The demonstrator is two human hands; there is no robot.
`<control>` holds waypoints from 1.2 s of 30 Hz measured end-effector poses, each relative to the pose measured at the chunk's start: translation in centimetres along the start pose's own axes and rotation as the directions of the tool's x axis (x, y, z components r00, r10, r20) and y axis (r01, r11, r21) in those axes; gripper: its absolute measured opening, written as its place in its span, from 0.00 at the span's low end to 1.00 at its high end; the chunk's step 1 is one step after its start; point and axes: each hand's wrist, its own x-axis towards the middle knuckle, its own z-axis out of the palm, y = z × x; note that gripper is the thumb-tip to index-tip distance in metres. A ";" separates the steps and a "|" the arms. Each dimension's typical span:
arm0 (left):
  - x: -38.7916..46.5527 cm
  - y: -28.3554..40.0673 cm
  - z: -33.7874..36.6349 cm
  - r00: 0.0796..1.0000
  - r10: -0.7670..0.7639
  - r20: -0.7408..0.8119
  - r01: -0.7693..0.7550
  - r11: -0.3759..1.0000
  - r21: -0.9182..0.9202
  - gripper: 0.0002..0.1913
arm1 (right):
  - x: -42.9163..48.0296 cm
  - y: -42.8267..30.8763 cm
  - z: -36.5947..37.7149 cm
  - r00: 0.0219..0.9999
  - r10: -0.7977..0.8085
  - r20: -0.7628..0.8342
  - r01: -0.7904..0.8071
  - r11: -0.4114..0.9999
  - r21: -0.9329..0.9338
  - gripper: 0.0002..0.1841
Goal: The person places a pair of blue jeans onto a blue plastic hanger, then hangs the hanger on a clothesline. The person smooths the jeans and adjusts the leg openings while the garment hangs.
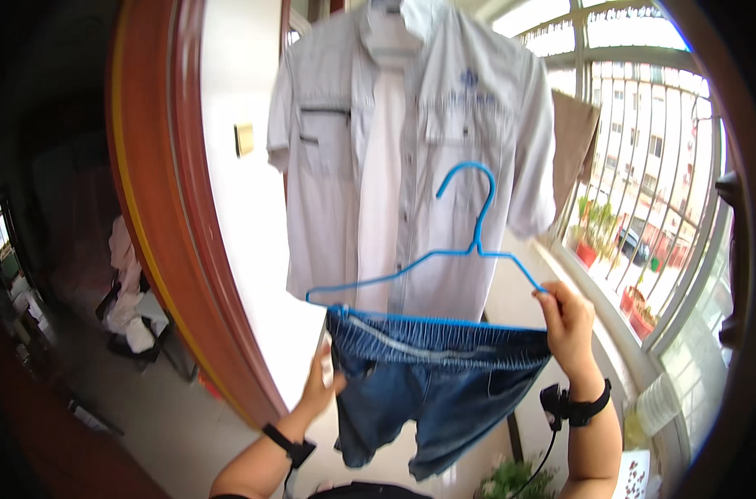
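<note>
A blue wire clothes hanger (475,246) is held up before me, its hook upward. My right hand (568,321) pinches it at the right shoulder. From the hanger's lower bar hangs a pair of dark blue denim shorts (409,393) with a gathered elastic waistband and a pale drawstring. Beside the left edge of the shorts is my left hand (320,383), fingers apart; whether it touches the cloth is hard to tell. Behind the hanger a light grey short-sleeved shirt (384,162) hangs unbuttoned, with chest pockets and a blue emblem.
A brown wooden door frame (166,206) and a white wall with a light switch (244,140) stand at left. To the right is a barred window (646,168) with potted plants (590,237). Brown cloth (571,143) hangs behind the shirt. A leafy plant (518,480) stands low, near a plastic container (655,405).
</note>
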 end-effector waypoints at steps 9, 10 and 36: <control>-0.5 1.8 1.2 0.984 0.173 0.033 -0.170 0.983 -0.065 0.25 | 2.6 -3.5 -5.2 0.949 -0.205 -0.239 0.193 0.978 -0.075 0.05; -0.1 3.1 1.1 0.960 0.275 -0.060 -0.280 0.956 -0.087 0.24 | 3.4 -4.0 -5.6 0.946 -0.184 -0.267 0.172 0.983 -0.070 0.05; -1.2 14.0 -11.5 0.877 0.229 -0.422 -0.253 0.968 -0.001 0.11 | 22.0 -16.3 -12.1 0.836 -0.184 -0.516 0.173 0.982 -0.069 0.15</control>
